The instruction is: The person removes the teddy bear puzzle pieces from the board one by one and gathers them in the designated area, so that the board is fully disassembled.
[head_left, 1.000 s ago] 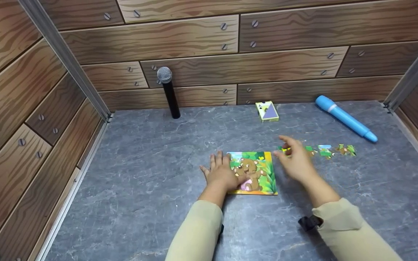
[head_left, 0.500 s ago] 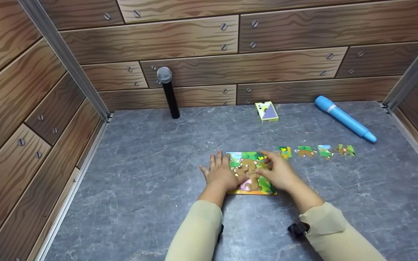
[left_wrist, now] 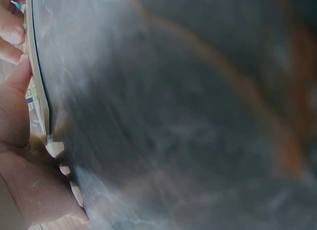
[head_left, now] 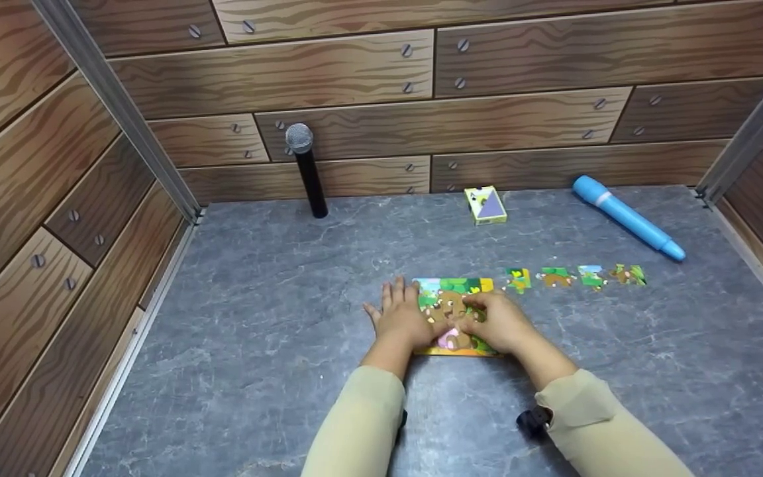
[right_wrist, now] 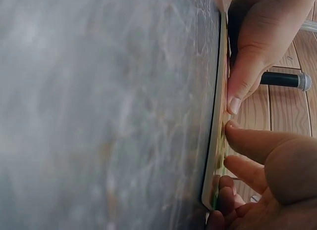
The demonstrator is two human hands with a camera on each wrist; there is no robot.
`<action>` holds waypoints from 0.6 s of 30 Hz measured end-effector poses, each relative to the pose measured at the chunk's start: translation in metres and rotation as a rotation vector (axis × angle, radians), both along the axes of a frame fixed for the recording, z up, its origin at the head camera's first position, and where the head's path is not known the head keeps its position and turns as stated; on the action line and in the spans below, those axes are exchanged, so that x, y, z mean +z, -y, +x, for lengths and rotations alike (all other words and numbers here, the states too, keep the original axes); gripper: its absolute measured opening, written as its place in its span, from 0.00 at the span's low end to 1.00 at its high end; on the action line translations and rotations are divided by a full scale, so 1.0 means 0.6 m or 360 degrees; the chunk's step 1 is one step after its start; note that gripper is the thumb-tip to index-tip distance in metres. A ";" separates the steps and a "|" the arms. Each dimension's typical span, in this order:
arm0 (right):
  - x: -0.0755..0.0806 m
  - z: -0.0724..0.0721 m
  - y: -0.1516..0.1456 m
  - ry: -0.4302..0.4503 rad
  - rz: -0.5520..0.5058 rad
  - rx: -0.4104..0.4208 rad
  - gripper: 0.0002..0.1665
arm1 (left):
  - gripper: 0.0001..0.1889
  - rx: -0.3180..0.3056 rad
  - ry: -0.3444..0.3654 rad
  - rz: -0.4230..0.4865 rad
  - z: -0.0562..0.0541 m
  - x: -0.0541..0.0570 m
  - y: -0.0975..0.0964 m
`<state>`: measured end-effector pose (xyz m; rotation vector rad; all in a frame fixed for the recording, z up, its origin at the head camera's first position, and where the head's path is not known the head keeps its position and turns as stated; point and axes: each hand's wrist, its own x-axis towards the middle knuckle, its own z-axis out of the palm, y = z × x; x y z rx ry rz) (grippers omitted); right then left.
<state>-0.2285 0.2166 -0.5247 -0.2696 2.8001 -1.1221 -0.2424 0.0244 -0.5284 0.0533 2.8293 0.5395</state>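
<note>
A square jigsaw puzzle (head_left: pixel 456 286) with a bear picture lies flat on the grey tabletop. My left hand (head_left: pixel 403 323) rests spread over its left edge, the thumb reaching onto the picture. From the right, my right hand (head_left: pixel 504 324) touches the puzzle's face with thumb and fingertips. In the right wrist view the right thumb and fingers (right_wrist: pixel 247 141) are apart on the puzzle, seen edge-on, and no loose piece shows between them. The hands cover parts of the puzzle's left and right sides. Several loose puzzle pieces (head_left: pixel 557 277) lie in a row right of it.
A black microphone (head_left: pixel 310 179) stands upright at the back left. A small card box (head_left: pixel 486 205) lies at the back, and a thick blue pen-shaped object (head_left: pixel 630 218) at the back right. Wood-patterned walls (head_left: pixel 355 73) bound the table behind and at the sides.
My right hand has moved left and down from above the row of loose pieces onto the puzzle's right part, uncovering the nearest loose pieces. The left hand stays in place.
</note>
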 end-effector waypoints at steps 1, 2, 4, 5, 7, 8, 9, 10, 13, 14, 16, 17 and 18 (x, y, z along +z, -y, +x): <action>0.000 0.001 0.000 -0.0010 0.0005 -0.0001 0.30 | 0.57 0.0001 0.0011 0.0003 -0.001 -0.001 0.000; -0.001 0.001 0.001 -0.0018 0.0008 -0.0002 0.30 | 0.57 0.0002 0.0019 0.0006 -0.002 -0.002 0.001; 0.000 0.003 0.001 -0.0017 0.0006 -0.0012 0.29 | 0.58 0.0004 0.0033 0.0011 -0.004 -0.004 0.001; 0.000 0.003 0.001 -0.0016 0.0004 -0.0015 0.29 | 0.58 0.0003 0.0037 0.0009 -0.005 -0.004 0.001; 0.001 0.004 0.001 -0.0012 -0.0005 -0.0016 0.29 | 0.58 -0.0005 0.0074 0.0002 -0.007 -0.005 0.003; 0.001 0.004 0.001 -0.0012 -0.0010 -0.0016 0.29 | 0.58 -0.0011 0.0085 0.0003 -0.008 -0.004 0.004; 0.001 0.005 0.002 -0.0012 -0.0015 -0.0016 0.28 | 0.57 -0.0017 0.0083 0.0011 -0.007 -0.002 0.005; 0.001 0.005 0.002 -0.0014 -0.0020 -0.0017 0.28 | 0.56 -0.0027 0.0077 0.0019 -0.006 0.000 0.006; -0.001 0.005 0.001 -0.0023 -0.0022 -0.0018 0.28 | 0.53 -0.0056 0.0085 0.0063 -0.005 0.006 0.011; -0.001 0.006 0.001 -0.0027 -0.0022 -0.0020 0.28 | 0.51 -0.0063 0.0082 0.0085 -0.005 0.009 0.013; -0.002 0.006 0.000 -0.0036 -0.0019 -0.0017 0.28 | 0.49 -0.0071 0.0091 0.0127 -0.004 0.012 0.017; -0.002 0.006 0.000 -0.0040 -0.0019 -0.0016 0.28 | 0.49 -0.0071 0.0103 0.0144 -0.003 0.013 0.019; -0.002 0.006 0.000 -0.0041 -0.0021 -0.0016 0.28 | 0.49 -0.0072 0.0109 0.0161 -0.003 0.014 0.020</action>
